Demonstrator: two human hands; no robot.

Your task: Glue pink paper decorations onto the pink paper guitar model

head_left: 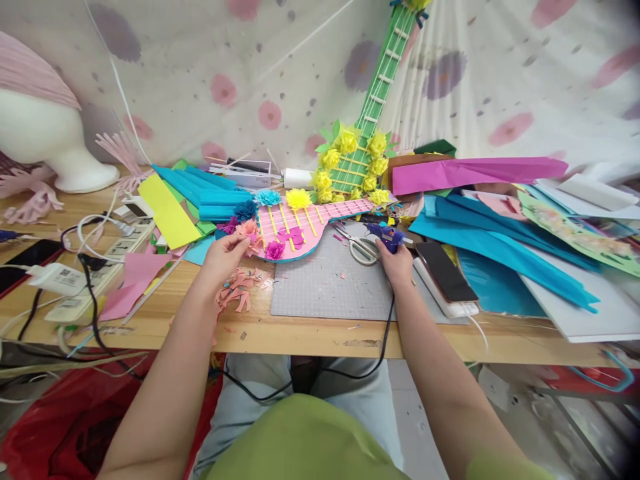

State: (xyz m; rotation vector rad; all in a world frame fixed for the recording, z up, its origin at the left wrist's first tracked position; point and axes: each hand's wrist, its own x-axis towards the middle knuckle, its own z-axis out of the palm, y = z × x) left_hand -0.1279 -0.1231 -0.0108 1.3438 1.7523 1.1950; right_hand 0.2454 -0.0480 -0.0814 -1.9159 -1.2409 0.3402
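A pink paper guitar point(305, 223) with yellow strings lies across the wooden table, dotted with paper flowers. My left hand point(227, 253) pinches a salmon paper flower point(249, 230) against the guitar's body. My right hand point(396, 261) is closed round a blue glue gun point(383, 233), whose black cord drops over the table edge. Scissors point(361, 248) lie just left of the gun. Salmon paper scraps point(237, 290) sit below my left hand.
A green paper guitar point(373, 107) with yellow flowers leans on the curtain. Blue crepe rolls point(210, 193), pink and teal sheets point(480, 172), a phone point(445, 272), a grey cutting mat point(330, 287), a power strip point(107, 257) and a white foam head point(45, 133) crowd the table.
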